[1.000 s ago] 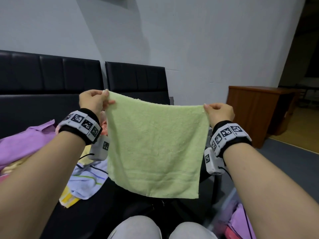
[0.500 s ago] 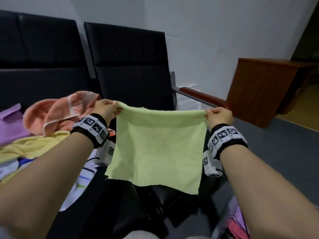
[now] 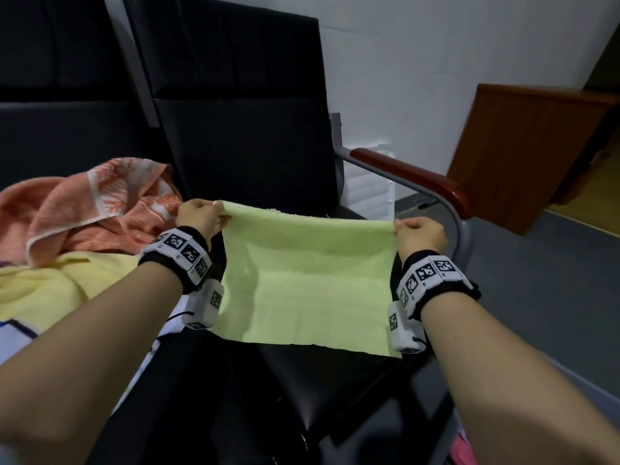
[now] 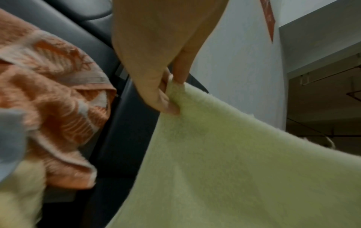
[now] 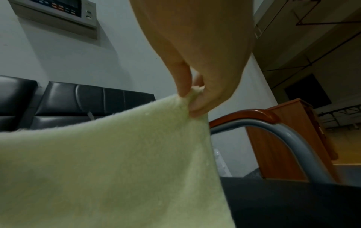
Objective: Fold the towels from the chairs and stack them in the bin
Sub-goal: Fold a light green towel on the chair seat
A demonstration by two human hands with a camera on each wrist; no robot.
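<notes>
The black seat [image 3: 335,374] lies bare, hemmed by the armrest [image 3: 412,177] rightward and heaped towels [image 3: 84,209] leftward.

I can read no words or numbers anywhere; the wrist bands [image 3: 181,250] carry only black-and-white square marker codes, and the wall panel [image 5: 58,9] shows buttons too blurred for me to read.

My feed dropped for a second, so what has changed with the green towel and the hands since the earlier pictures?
Both hands have lowered the green towel from in front of the wall toward the black chair seat; it now slopes over the seat instead of hanging straight down. Nothing was let go: the left hand and right hand keep their grip on its top corners. The orange towel lies where it did.
</notes>
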